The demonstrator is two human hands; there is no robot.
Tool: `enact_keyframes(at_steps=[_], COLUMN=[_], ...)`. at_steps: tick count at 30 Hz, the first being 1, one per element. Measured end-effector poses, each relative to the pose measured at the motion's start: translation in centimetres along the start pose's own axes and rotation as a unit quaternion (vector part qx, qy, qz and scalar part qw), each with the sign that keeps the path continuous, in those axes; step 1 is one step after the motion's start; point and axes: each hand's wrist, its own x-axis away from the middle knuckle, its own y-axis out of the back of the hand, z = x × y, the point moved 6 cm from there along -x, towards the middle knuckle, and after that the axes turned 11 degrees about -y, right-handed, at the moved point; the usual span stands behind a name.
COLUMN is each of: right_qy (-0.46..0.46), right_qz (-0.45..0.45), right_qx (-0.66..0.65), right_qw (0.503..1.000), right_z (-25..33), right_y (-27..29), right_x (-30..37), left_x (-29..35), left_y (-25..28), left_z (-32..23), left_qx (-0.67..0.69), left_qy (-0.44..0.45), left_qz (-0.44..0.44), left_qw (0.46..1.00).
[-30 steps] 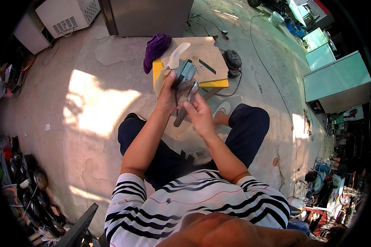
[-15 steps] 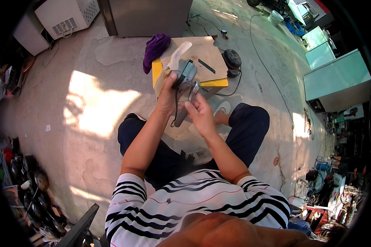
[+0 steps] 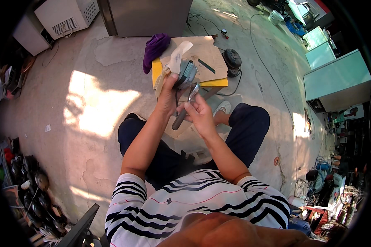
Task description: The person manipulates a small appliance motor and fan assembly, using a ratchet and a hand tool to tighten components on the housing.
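In front of me, my left hand [image 3: 167,95] is closed around a small grey fan motor [image 3: 186,75] with pale fan blades [image 3: 179,57]. A dark cord hangs down from the motor beside the left wrist. My right hand [image 3: 201,116] grips a wrench [image 3: 179,121] with a silver head and a dark handle. The wrench head lies close to the motor's lower right side; I cannot tell whether they touch. Both hands are just above the near edge of a low yellow stand [image 3: 218,83] covered by a cardboard sheet [image 3: 206,48].
On the cardboard lies a dark green strip [image 3: 206,66]. A purple cloth [image 3: 156,50] drapes over the stand's left corner. Right of it sits a round black object [image 3: 231,59] with a cord. A grey cabinet [image 3: 150,18] stands beyond; clutter lines both sides.
The wrench has turned slightly, its handle end shifting a little downward. The motor has tilted a little in my left hand. Both arms stay nearly in place.
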Motion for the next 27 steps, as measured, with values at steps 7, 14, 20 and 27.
enact_keyframes(at_steps=[7,14,20,27], right_qy=[-0.021,-0.031,-0.024,-0.036], right_qz=[0.025,0.021,0.012,0.017], right_qx=[-0.055,-0.054,-0.065,-0.065], right_qw=[0.998,0.998,0.998,0.997], right_z=[0.1,0.3,0.2,-0.1], right_y=[-0.7,-0.9,-0.6,-0.5], right_x=[0.5,0.7,0.6,0.6], left_x=[0.0,-0.1,0.1,0.1], left_y=[0.1,0.4,-0.3,-0.2], left_z=[0.3,0.5,0.2,0.0], left_qx=[0.031,0.014,0.060,-0.013], left_qy=[0.004,0.031,0.017,0.000], left_qz=[-0.010,-0.013,-0.007,-0.026], left_qw=[0.999,0.999,0.998,1.000])
